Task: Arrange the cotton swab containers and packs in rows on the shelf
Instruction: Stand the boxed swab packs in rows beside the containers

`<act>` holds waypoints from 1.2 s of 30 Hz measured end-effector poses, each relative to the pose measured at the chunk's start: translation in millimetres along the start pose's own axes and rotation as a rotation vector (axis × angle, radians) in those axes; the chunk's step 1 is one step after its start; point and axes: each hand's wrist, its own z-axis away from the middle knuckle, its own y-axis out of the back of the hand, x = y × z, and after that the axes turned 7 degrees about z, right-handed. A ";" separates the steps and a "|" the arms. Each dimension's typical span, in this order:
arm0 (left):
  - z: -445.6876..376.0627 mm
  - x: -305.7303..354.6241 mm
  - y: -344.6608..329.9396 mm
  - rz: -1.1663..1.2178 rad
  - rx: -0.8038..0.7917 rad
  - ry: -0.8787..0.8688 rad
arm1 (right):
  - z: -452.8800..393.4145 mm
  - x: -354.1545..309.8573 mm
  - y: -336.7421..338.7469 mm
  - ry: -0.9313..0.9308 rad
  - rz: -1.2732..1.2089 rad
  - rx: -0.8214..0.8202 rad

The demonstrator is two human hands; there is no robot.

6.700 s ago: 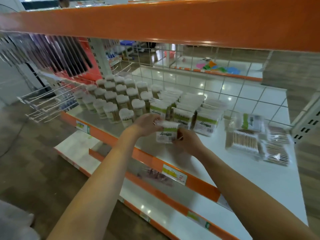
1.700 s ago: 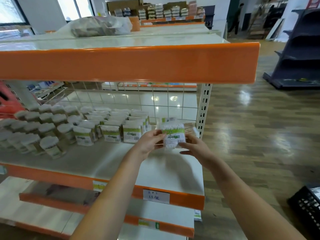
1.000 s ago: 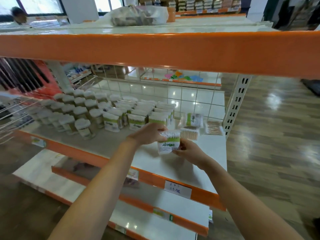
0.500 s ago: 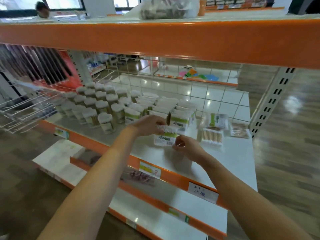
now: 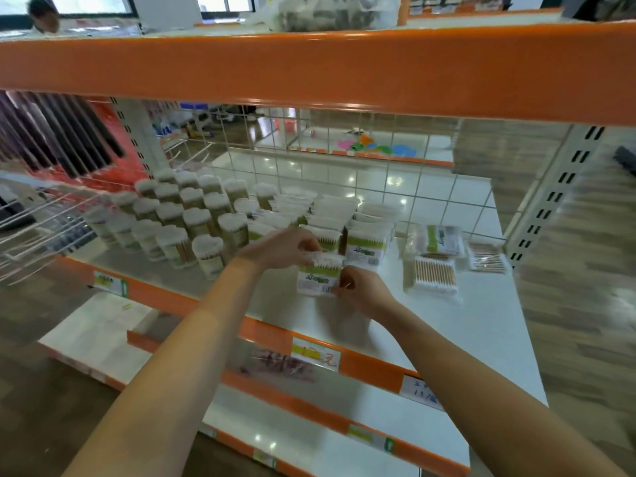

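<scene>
Both my hands hold one green-labelled cotton swab pack [image 5: 318, 277] just above the white shelf [image 5: 481, 325]. My left hand [image 5: 280, 247] grips its top left edge, and my right hand [image 5: 361, 290] pinches its lower right corner. Behind it stand rows of the same green-labelled packs [image 5: 364, 244]. To the left stand rows of heart-shaped clear swab containers [image 5: 179, 215]. Flat bags of wooden swabs [image 5: 435, 275] lie loose on the right of the shelf.
An orange-edged upper shelf [image 5: 309, 67] hangs low over the work shelf. A wire grid [image 5: 344, 160] backs the shelf. Wire hooks [image 5: 31, 228] jut out at the left. A slotted upright post [image 5: 550, 201] stands at the right. Lower shelves [image 5: 309, 438] project below.
The view swung left from the shelf's right end. The pack in my hands has come down and left, close in front of the rows of green-labelled packs.
</scene>
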 end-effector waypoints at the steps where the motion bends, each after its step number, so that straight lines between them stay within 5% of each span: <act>1: -2.4 -1.1 0.4 -0.002 0.009 -0.010 | -1.0 -1.1 0.1 -0.006 0.004 0.007; 23: -31.5 -15.5 5.1 -0.310 0.235 -0.056 | -41.3 -23.0 -16.0 -0.211 0.069 0.140; 36: -22.4 -9.1 0.7 -0.374 0.342 -0.019 | -40.4 -16.7 -7.1 -0.182 0.077 0.108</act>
